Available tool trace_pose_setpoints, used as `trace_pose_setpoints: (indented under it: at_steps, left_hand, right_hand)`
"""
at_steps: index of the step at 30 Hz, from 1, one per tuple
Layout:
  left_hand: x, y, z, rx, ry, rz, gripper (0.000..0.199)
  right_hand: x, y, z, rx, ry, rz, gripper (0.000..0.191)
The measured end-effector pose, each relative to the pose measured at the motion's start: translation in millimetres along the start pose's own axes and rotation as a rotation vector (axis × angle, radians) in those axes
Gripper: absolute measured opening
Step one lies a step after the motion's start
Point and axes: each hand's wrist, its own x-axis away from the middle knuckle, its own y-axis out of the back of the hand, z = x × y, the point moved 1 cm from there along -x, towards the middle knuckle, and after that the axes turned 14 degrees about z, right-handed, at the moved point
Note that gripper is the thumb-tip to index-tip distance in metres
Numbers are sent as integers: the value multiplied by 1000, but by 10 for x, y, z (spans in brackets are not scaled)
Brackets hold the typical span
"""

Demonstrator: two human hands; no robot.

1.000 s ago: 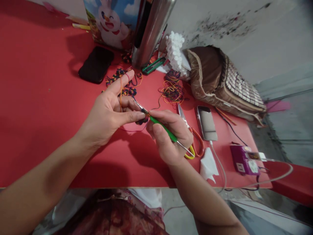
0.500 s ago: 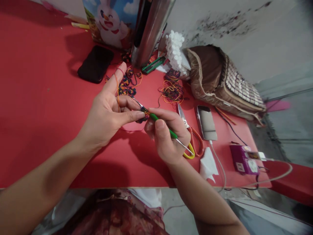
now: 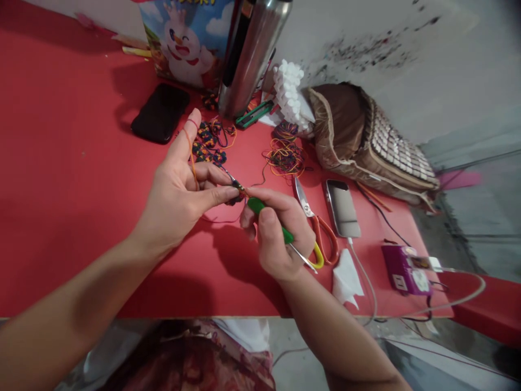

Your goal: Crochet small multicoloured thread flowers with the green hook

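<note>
Between thumb and fingers my left hand (image 3: pixel 179 187) pinches a small dark multicoloured crochet piece (image 3: pixel 235 200). Orange and dark pink yarn loops round its raised index finger. My right hand (image 3: pixel 280 231) is closed on the green handle of a crochet hook (image 3: pixel 288 235); the metal tip meets the piece at my left fingertips, and the other metal end points down right. Behind my left hand lies finished-looking multicoloured crochet work (image 3: pixel 209 155). A loose tangle of orange and dark yarn (image 3: pixel 285 155) rests further right.
Scissors (image 3: pixel 307 206) and a grey phone (image 3: pixel 343 209) on a cable lie right of my right hand. Beyond are a steel flask (image 3: pixel 256 57), a green cutter (image 3: pixel 254 115), a black case (image 3: pixel 160 113) and a brown cushion (image 3: pixel 345 122). A purple adapter (image 3: pixel 402 269) sits near the table's right end.
The raised left index finger has shifted slightly left. My right hand has tilted the hook, and its tip has drawn a little back, with orange yarn now visible by it. The view has shifted slightly.
</note>
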Motion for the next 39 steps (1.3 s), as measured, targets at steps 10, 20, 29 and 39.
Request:
trace_pose_setpoints:
  at_steps: [10,20,29,39]
  left_hand:
    - [-24,9,-11,-8,17,8,141]
    - [-6,-8,-15,-173,-3,-8,138]
    - [-3,-9,14,-109,13,75,138]
    - [28,-118,21,14,64,-39,137]
  right_hand:
    - [-86,13,39,-224,-78,-24,22]
    - [-121,11,108,-254,-127,-71,19]
    - [-72,26,27,69,-45,-73,19]
    - [-59,-34,52,463,74,6,26]
